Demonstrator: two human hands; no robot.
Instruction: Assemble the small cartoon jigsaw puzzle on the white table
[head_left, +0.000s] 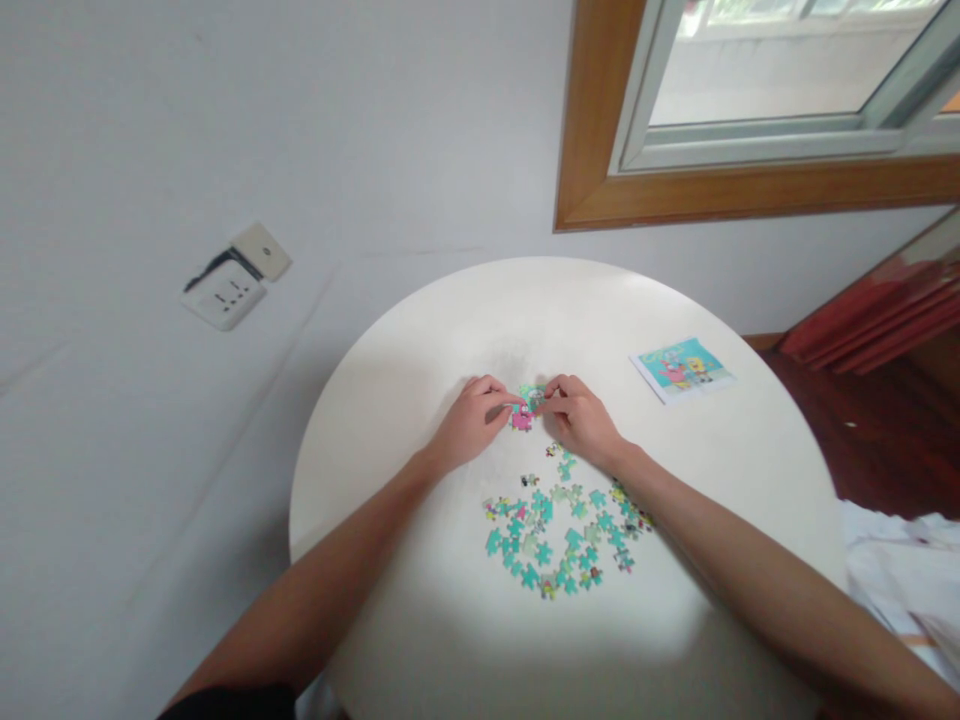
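Note:
A small joined patch of jigsaw puzzle point(523, 418), pink and teal, lies on the white table between my two hands. At its left edge, my left hand point(475, 417) is closed, with index finger and thumb against a puzzle piece. From the other side my right hand point(579, 417) pinches at the patch's right edge, its fingertips partly covering the pieces. Just nearer to me sit a few separate pieces point(565, 466). Below them, many loose puzzle pieces point(544, 552), mostly teal with some yellow and pink, are spread out in a rough ring.
A picture card point(684, 369) with cartoon figures lies at the right of the round white table point(420, 340). Behind the table is a wall with a socket point(225, 292) and a wood-framed window point(592, 190). White cloth point(900, 570) is at the lower right.

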